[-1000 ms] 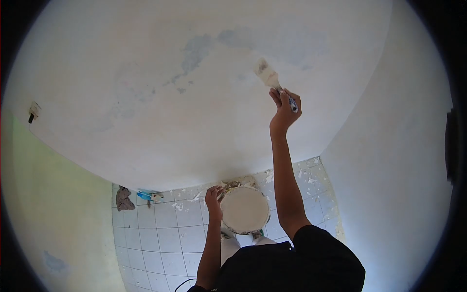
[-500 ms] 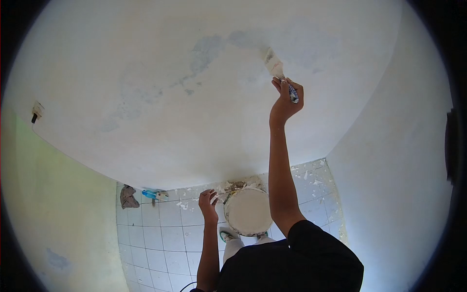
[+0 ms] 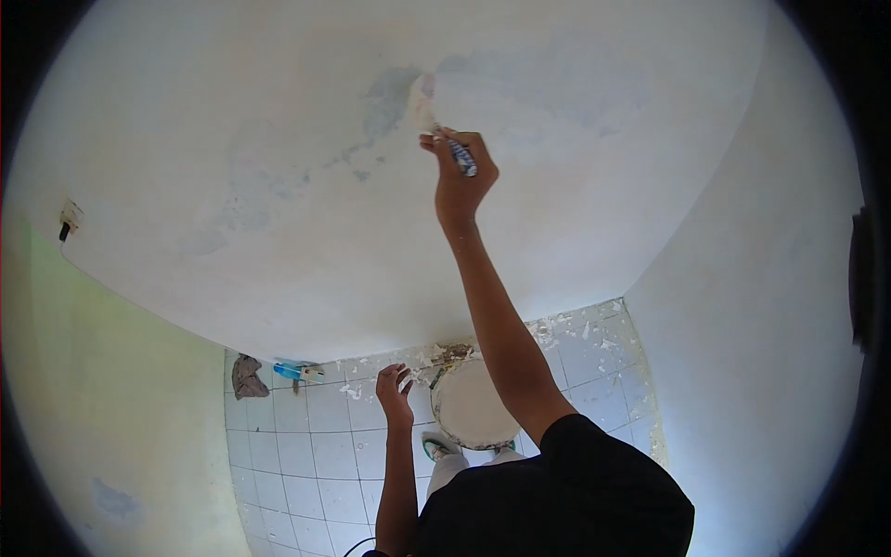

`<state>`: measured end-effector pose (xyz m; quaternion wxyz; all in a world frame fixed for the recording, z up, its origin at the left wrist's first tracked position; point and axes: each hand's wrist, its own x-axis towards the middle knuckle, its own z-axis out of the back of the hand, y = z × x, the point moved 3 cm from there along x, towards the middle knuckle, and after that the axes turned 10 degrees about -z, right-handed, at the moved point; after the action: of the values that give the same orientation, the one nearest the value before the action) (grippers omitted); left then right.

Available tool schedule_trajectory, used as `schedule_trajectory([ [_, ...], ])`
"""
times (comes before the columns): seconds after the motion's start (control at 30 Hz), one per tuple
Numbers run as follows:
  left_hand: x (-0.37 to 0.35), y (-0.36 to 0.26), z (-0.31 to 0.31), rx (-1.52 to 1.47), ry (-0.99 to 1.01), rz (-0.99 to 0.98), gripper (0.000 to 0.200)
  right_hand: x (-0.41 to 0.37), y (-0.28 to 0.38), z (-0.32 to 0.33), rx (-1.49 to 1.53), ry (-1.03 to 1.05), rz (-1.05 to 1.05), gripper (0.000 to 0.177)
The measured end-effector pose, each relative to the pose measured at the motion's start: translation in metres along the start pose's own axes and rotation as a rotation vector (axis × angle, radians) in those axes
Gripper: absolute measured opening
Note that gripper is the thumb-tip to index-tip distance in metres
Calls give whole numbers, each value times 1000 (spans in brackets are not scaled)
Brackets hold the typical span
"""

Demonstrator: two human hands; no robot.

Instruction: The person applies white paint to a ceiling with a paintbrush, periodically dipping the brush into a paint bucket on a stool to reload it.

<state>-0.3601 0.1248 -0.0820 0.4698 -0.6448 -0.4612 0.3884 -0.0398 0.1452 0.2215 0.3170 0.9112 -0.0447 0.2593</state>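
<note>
Paintbrush (image 3: pixel 423 107) juts head-first beyond the right hand (image 3: pixel 463 186), whose grip holds its handle (image 3: pixel 463 161).

Top: plain black cloth garment (image 3: pixel 566 506), dark and matte across the back and shoulder
Right sleeve: short black cloth sleeve (image 3: pixel 585 446), wide at its hem, ending above the elbow
Left sleeve: only a small black edge shows at the bottom of the view
Right arm: bare below the hem, slim, a few tiny light flecks near the wrist
Hands: right hand (image 3: pixel 467 181) and left hand (image 3: pixel 393 397) both bare
Legs: white or pale cloth legwear (image 3: pixel 447 472)
Feet: green-edged open footwear (image 3: pixel 433 449), partly hidden
Cable: thin black curved cord (image 3: pixel 356 544) beside the left arm
</note>
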Motion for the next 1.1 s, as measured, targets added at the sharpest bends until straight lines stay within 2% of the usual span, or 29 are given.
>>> schedule_trajectory([
  [0.13,11,-4,-16,-23,35,19,22,3,16,8,31,-12,5,4],
  [0.2,16,-2,-23,-41,40,31,26,15,37,35,80,-118,44,4],
  [0.33,18,2,-31,-86,76,4,26,48,65,65,-95,-210,233,4],
  [0.47,12,-1,-31,-92,37,19,24,57,43,42,-192,-94,204,4],
  [0.53,9,2,-23,-114,16,30,18,46,24,12,-338,-17,264,5],
  [0.57,8,2,-21,-119,3,28,18,36,12,-2,-217,22,127,5],
  [0.6,7,3,-19,-119,0,59,18,27,-3,-15,-222,110,135,5],
  [0.63,7,2,-17,-117,1,90,17,14,-1,-30,-403,179,264,5],
  [0.67,9,0,-15,-113,-2,89,17,2,1,-42,-459,234,335,5],
  [0.73,18,-8,-14,-154,29,71,16,-10,-4,-50,-443,321,155,9],
  [0.83,33,-25,-13,-155,26,18,17,-9,17,-31,-412,207,201,9],
  [0.93,46,-31,-5,-170,38,17,25,9,52,-18,-388,37,387,8],
  [1.0,51,-32,0,-181,47,22,25,25,51,-21,-439,4,345,8],
  [1.07,57,-29,3,-176,48,26,25,33,21,-29,-496,159,294,8],
  [1.1,60,-29,3,-182,54,26,25,26,14,-40,-539,222,373,9],
])
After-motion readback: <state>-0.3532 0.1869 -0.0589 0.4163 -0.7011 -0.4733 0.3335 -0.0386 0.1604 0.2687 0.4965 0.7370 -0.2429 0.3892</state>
